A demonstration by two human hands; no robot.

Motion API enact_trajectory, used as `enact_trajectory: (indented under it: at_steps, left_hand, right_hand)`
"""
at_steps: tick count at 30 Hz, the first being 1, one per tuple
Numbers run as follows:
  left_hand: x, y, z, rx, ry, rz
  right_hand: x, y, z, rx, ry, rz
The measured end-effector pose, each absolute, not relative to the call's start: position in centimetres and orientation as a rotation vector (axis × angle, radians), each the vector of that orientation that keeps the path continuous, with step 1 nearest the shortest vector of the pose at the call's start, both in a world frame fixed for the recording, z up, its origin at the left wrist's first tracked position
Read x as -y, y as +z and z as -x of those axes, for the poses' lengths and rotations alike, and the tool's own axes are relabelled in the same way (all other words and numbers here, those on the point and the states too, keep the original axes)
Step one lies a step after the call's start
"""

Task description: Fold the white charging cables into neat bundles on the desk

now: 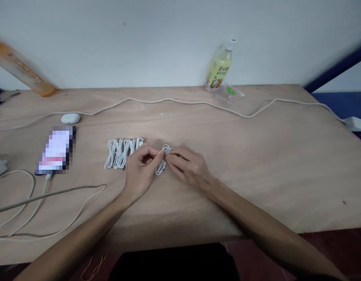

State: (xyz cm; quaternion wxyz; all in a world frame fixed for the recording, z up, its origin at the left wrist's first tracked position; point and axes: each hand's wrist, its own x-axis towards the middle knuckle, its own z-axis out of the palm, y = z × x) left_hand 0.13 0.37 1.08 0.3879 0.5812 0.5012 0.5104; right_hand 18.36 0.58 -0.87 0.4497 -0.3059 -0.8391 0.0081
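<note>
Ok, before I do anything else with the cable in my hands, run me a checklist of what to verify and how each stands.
1. Left hand on the coiled white cable: ok, thumb and index finger pinch it.
2. Right hand grip: cannot tell; its fingertips are at the coil, but what they pinch is hidden.
3. Coil fastened around its middle: cannot tell, fingers cover it.
4. Row of coiled white cables apart from the held one: ok, just left of it, partly behind the left hand.
5. Small white scraps away from the fingers: ok, they lie beyond the hands.
6. Phone away from both hands: ok, left of the row.
</note>
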Motion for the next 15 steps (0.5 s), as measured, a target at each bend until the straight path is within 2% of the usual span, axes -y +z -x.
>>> enact_trajectory:
  at_steps: [8, 15]
  left_hand:
    - [-0.52, 1.09, -0.13, -1.292, 1.27, -1.468]
    - [-0.58, 1.22, -0.08, -1.307, 1.273, -1.437]
  right_hand:
    - [-0.89, -0.94, -18.72, 2.164, -0.079, 0.746]
    - [-0.86, -1.27, -18.76, 2.132, 0.012, 0.842]
